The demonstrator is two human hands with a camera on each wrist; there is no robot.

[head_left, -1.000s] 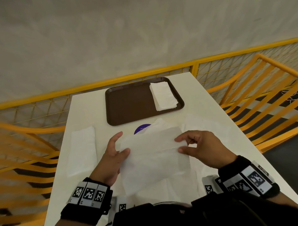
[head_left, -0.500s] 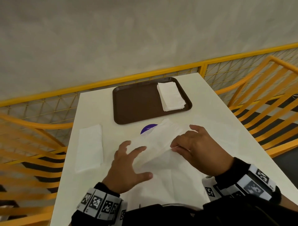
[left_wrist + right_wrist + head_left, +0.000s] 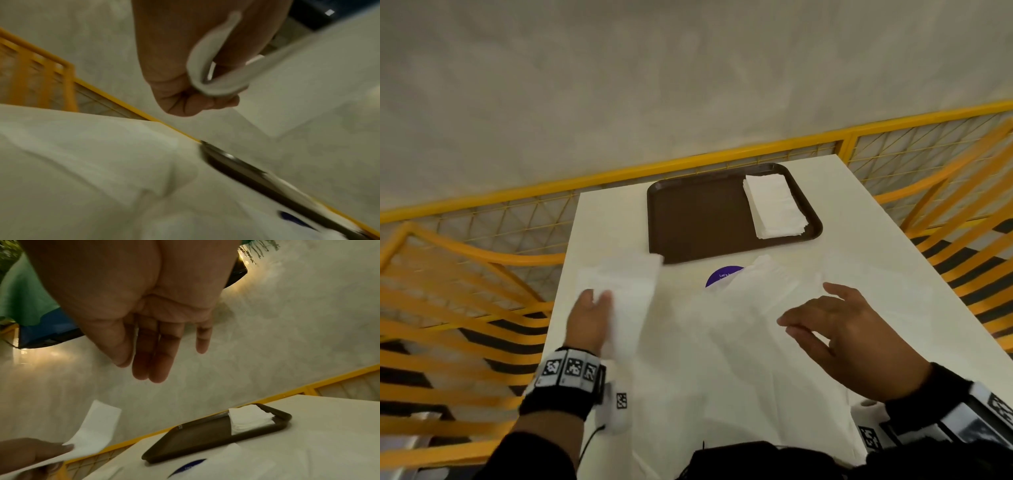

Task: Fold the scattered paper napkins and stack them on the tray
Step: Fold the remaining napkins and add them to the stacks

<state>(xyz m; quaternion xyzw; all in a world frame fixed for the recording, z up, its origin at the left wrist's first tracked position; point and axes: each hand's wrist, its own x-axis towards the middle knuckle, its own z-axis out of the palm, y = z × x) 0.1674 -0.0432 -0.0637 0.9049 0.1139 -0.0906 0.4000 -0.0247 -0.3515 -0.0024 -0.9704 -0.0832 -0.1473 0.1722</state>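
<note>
Our left hand [image 3: 589,320] pinches a folded napkin [image 3: 625,298] lifted over the table's [image 3: 893,240] left edge beside the yellow railing [image 3: 482,205]; its long axis runs away from us toward the tray's [image 3: 698,219] near left corner. Unfolded napkins [image 3: 739,342] cover the middle. Our right hand [image 3: 852,346] hovers over them, fingers straight, holding nothing. On the tray's right side sits the stack [image 3: 774,205], lengthwise away from us.

Dim, warm indoor light; both wrist views are smeared, perhaps by motion, with wide-angle bending at edges.
</note>
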